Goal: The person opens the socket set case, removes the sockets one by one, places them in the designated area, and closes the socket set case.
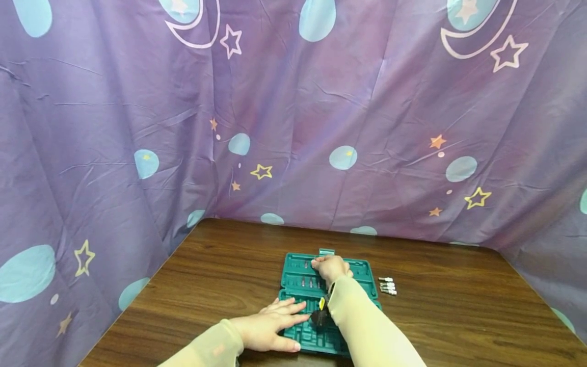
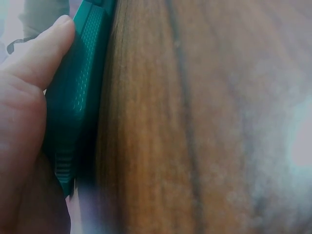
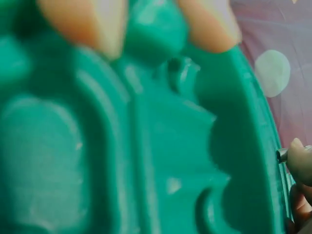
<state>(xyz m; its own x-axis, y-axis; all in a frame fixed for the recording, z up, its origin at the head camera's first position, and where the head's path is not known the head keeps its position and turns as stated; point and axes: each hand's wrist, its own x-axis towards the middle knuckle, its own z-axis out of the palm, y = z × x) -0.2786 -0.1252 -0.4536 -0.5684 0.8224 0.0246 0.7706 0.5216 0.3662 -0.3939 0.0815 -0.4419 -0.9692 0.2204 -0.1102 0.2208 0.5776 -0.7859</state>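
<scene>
Case: teal tool case [image 1: 302,283] lies open and flat on the counter [image 1: 220,270], near its front edge; hinge line runs left-right, the two halves stack front to back, so the opened case's long axis runs away from the person.
Left hand: left hand [image 1: 270,329] lies palm down on the near half's left edge; fingers straight and spread, pointing right; grip not closed. Left wrist view: thumb [image 2: 46,53] against the case's textured side wall [image 2: 78,97].
Right hand: right hand [image 1: 331,267] reaches across to the far half, knuckles up, forearm over the near half; fingertips [image 3: 97,24] bent down onto the moulded tray; whether they pinch anything cannot be told.
Bits: small metal bits [image 1: 387,286] in a short row on the counter, just right of the case.
Backdrop: purple cloth [image 1: 293,127] with moons and stars.
</scene>
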